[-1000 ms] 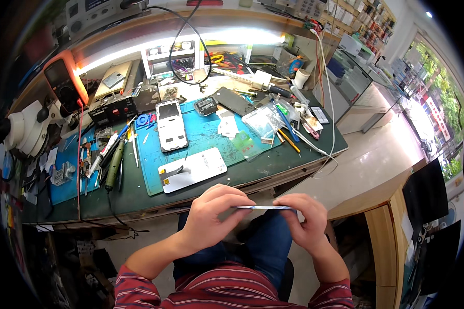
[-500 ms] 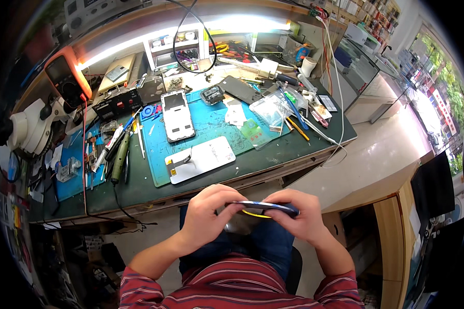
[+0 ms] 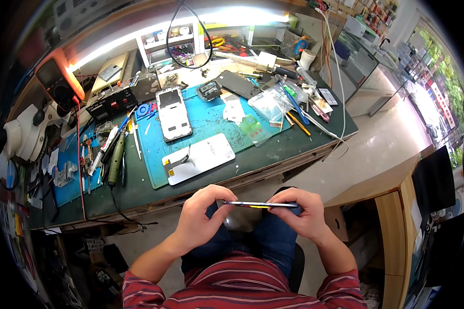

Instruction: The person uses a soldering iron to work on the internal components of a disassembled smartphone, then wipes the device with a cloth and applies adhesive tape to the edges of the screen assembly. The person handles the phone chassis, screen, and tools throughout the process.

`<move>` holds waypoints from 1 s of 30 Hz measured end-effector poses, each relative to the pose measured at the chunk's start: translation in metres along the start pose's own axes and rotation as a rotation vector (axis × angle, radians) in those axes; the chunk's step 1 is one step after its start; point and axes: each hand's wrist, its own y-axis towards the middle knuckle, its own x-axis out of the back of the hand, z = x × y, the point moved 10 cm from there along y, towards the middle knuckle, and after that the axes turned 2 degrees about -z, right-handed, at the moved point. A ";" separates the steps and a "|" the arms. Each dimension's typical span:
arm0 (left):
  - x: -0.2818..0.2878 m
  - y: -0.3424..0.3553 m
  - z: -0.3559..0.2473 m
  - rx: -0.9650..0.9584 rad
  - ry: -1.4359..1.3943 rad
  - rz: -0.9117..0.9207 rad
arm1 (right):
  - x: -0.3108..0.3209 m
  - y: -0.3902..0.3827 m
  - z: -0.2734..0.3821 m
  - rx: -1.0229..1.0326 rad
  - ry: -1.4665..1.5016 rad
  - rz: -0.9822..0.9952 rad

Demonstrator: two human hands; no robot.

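Above my lap, in front of the bench's near edge, I hold a thin phone screen (image 3: pixel 258 204) level and edge-on, so its faces are hidden. It has a dark rim, a pale upper edge and a bit of yellow underneath. My left hand (image 3: pixel 202 213) pinches one end between thumb and fingers. The other end is gripped the same way by my right hand (image 3: pixel 302 212). On the blue mat (image 3: pixel 152 172) beyond lie a white phone frame (image 3: pixel 174 117) and a white phone-sized panel (image 3: pixel 206 158) with a yellow connector at its left end.
A green pen-like tool (image 3: pixel 116 160) and several hand tools lie left, near a microscope (image 3: pixel 28 131) and an orange multimeter (image 3: pixel 59 82). Plastic bags (image 3: pixel 270 108), a blue pen (image 3: pixel 296 105) and cables crowd the right. A black cable loop (image 3: pixel 210 38) hangs above the bench.
The phone screen has gone from tilted and slightly bowed to flat and edge-on, with less yellow showing. Both hands still hold its ends. The whole view has shifted slightly.
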 end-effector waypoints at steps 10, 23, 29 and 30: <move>-0.003 0.005 -0.013 -0.109 0.125 -0.024 | -0.007 0.007 0.001 -0.003 0.027 0.040; -0.003 0.004 0.010 0.081 0.063 0.041 | 0.000 0.005 -0.016 -0.011 -0.070 0.049; -0.013 0.015 -0.025 -0.126 0.159 0.064 | -0.012 0.007 0.008 0.194 -0.169 0.052; -0.014 0.015 -0.025 -0.144 0.177 0.067 | -0.013 0.007 0.009 0.195 -0.160 0.060</move>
